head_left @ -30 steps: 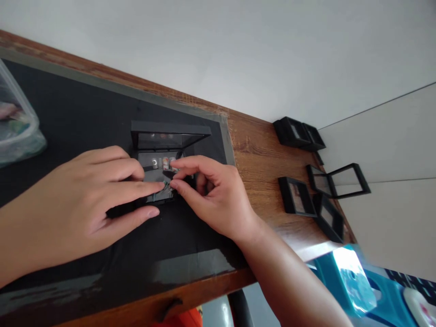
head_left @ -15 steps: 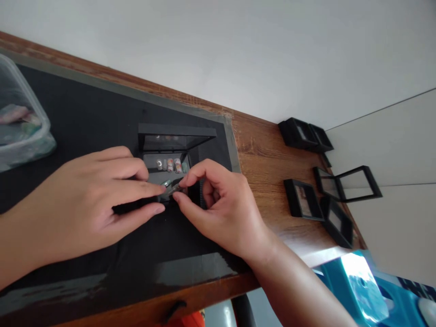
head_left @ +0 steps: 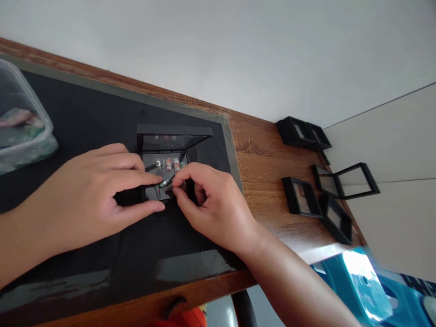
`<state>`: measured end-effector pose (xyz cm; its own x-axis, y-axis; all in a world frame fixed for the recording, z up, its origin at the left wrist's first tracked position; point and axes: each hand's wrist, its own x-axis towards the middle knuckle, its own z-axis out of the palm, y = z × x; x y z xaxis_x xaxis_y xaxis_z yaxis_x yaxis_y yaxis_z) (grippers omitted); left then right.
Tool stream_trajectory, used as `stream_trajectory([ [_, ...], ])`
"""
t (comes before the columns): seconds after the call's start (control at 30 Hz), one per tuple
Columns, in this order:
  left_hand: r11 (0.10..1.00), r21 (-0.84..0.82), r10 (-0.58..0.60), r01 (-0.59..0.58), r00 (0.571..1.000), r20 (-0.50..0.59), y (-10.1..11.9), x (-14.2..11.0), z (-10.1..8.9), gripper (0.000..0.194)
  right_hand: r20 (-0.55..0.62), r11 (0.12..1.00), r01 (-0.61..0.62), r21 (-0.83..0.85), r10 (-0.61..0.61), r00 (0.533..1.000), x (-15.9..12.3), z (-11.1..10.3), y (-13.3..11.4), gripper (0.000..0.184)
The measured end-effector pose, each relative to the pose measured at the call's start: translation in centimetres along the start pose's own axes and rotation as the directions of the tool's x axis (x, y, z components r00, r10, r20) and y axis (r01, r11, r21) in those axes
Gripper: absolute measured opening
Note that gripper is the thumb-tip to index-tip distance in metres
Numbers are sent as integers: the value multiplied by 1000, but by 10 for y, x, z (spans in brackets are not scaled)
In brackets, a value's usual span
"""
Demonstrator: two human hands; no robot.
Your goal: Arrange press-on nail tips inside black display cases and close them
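A small black display box (head_left: 207, 132) stands on the dark mat with its clear-windowed lid raised. In its grey bed, decorated press-on nails (head_left: 169, 164) form a row along the back. A shiny greenish press-on nail (head_left: 165, 182) lies nearer the front, between my hands. My left hand (head_left: 102, 190) rests over the box's left side, its index fingertip close to that nail and the thumb apart below, holding nothing. From the right, my right hand (head_left: 214, 200) pinches a small press-on nail between thumb and index finger; the fingertips mostly hide it.
A clear plastic tub (head_left: 44, 122) with small colourful packets stands at the left. Several black frame boxes (head_left: 301, 197) lie on the wooden table (head_left: 262, 168) at the right, one open (head_left: 357, 181). A blue plastic stool (head_left: 364, 286) is beyond the table's right front edge.
My left index finger has drawn back from the small piece both hands were touching, and the gap to the thumb has widened. My right hand has shifted slightly left.
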<state>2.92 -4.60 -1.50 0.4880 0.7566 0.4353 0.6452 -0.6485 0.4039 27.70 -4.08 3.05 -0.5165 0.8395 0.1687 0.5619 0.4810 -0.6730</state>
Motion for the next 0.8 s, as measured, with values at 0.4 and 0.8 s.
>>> stream_trajectory([
  [0.4, 994, -43, -100, 102, 993, 56, 7, -2, 0, 39, -7, 995, 98, -23, -99, 995, 3, 2, 10, 35],
  [0.8, 995, -81, -49, 51, 998, 36, 7, -1, 0, 38, 9, 995, 96, -27, -96, 995, -4, 7, -6, 37],
])
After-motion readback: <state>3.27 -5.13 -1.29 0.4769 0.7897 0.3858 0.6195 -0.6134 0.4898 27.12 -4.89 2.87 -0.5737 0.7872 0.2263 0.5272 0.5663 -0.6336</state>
